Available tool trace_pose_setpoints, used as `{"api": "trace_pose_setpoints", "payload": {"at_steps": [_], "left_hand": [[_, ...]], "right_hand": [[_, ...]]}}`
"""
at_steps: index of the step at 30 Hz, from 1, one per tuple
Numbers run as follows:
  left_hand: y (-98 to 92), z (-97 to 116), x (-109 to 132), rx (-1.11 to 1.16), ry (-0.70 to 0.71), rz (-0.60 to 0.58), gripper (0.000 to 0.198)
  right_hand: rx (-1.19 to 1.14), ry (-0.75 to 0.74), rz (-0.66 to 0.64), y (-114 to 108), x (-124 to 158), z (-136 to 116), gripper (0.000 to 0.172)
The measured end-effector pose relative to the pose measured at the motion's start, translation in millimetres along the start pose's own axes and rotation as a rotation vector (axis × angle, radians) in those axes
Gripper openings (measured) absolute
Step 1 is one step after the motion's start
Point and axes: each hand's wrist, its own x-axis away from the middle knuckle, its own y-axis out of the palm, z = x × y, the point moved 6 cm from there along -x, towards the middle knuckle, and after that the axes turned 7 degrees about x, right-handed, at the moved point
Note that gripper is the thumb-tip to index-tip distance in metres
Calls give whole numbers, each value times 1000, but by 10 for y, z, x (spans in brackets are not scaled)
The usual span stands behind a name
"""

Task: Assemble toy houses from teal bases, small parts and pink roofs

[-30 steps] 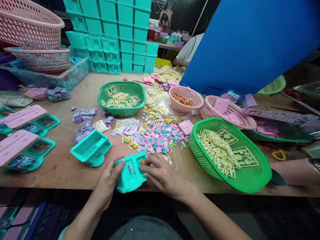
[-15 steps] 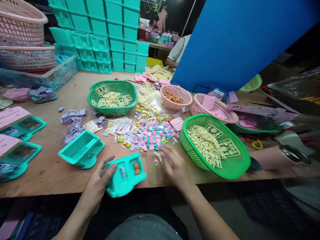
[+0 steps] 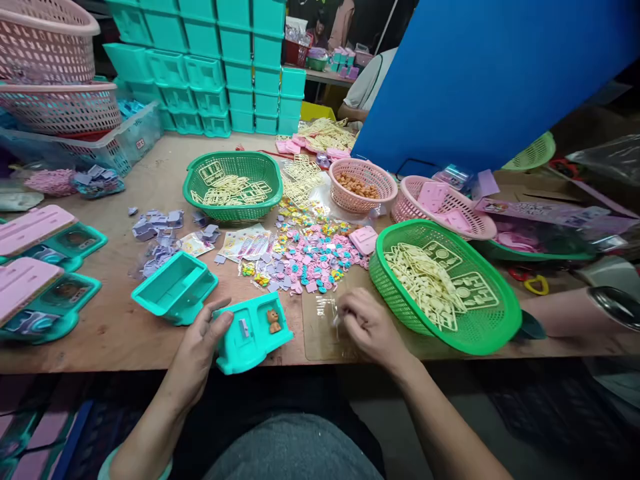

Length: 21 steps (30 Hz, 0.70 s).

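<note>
Since half a second ago the right grip (image 3: pixel 369 325) has drawn in its spread fingers. It now sits clenched, fingertips bunched together on the clear sheet (image 3: pixel 320 337); whether they pinch anything is too small to tell. The left grip (image 3: pixel 200 347) grasps the teal tray (image 3: pixel 253 337), with its fingers wrapped over the tray's left end. The tray lies open side up at the near edge of the desk (image 3: pixel 115 327), partly overhanging it. Its long axis runs left to right, the right end angled slightly away, pointing at the clear sheet. A small brown bear (image 3: pixel 273 321) stands in its right compartment. A green basket (image 3: pixel 493 330) sits just beyond the right grip.
</note>
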Motion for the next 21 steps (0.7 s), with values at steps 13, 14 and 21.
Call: {"api": "trace_pose_setpoints", "payload": {"at_steps": [13,14,21], "left_hand": [[-43,20,-26,-2,-23,6,77],[-44,25,-25,-1,-27,8,79],[-2,102,42,-62,-8,23,95]], "right_hand": [[161,-25,-75,464,568,-390,64],[154,-53,-97,496,609,-467,60],[-100,7,-51,323,573,-604,24]]}}
